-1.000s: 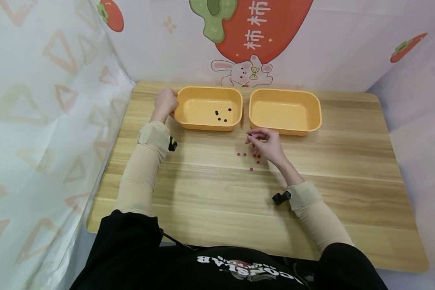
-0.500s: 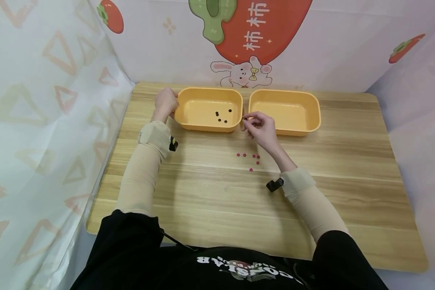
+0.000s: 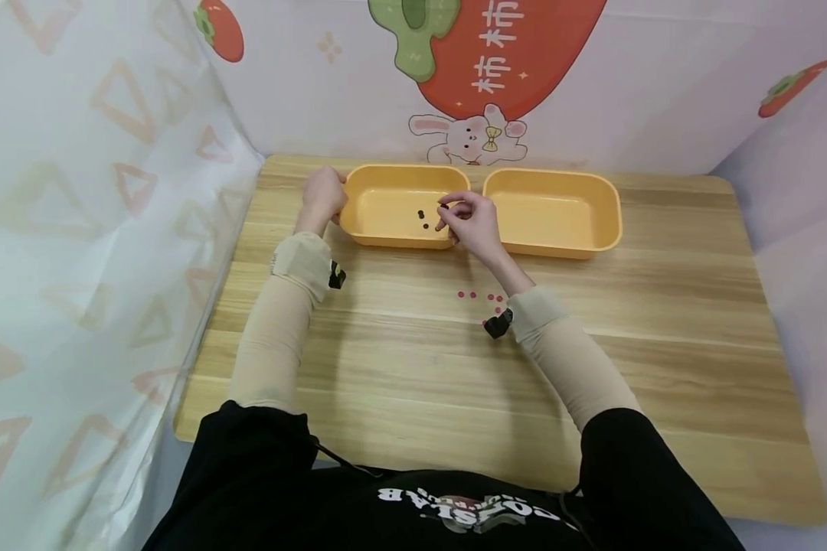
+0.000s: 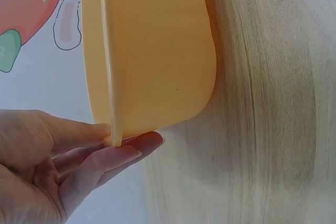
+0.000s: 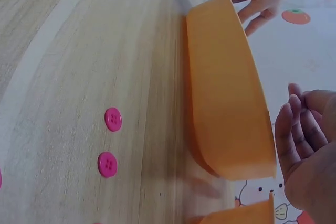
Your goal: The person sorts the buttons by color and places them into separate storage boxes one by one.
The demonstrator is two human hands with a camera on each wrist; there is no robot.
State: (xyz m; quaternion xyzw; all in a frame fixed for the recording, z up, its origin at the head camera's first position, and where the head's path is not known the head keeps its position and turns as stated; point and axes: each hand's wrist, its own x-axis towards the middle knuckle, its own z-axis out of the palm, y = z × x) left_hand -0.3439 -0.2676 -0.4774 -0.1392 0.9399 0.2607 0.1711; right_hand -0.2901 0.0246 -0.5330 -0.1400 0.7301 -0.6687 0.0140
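My left hand (image 3: 322,197) grips the left end of a yellow plastic bin (image 3: 396,239). In the left wrist view, thumb and fingers (image 4: 152,139) pinch its rim from both sides. My right hand (image 3: 475,226) hovers over that bin's right end, thumb and index fingertip drawn together on a small black button (image 3: 444,206). In the right wrist view the fingertips hide the button. Other black buttons (image 3: 421,215) lie on the bin floor, some covered by the right hand. Several pink four-hole buttons (image 5: 107,164) lie on the tabletop below the right wrist.
A second yellow bin (image 3: 558,218) stands just right of the first, with a narrow gap between. Both sit near the back edge of the wooden table (image 3: 400,375). A printed cloth backdrop (image 3: 634,99) rises behind them.
My right hand has moved up and left, from in front of the right bin to over the left bin's right end. The left hand keeps its hold; the head view has shifted slightly.
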